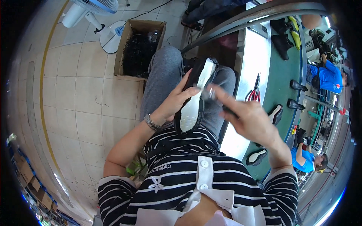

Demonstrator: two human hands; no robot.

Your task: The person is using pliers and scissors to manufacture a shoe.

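Note:
A black shoe upper (pixel 192 109) lies bottom up over my lap, its white insole board (pixel 189 114) facing me and its dark edges folded around it. My left hand (pixel 177 98) grips the shoe at its left side, with the thumb lying across the white board. Just right of the shoe, my right hand (pixel 247 116) is closed around a tool with a dark handle. The tool's greyish metal head (pixel 208 93) is over the right edge of the board; motion smears it, so its kind and whether it touches cannot be told.
Red-handled scissors (pixel 254 92) lie on the metal bench edge (pixel 235 145) at my right. Beyond runs a green conveyor (pixel 281 71) carrying several shoes. A cardboard box (pixel 120 62) of black scraps and a fan (pixel 90 11) stand at the far left. Two people in blue work across the line.

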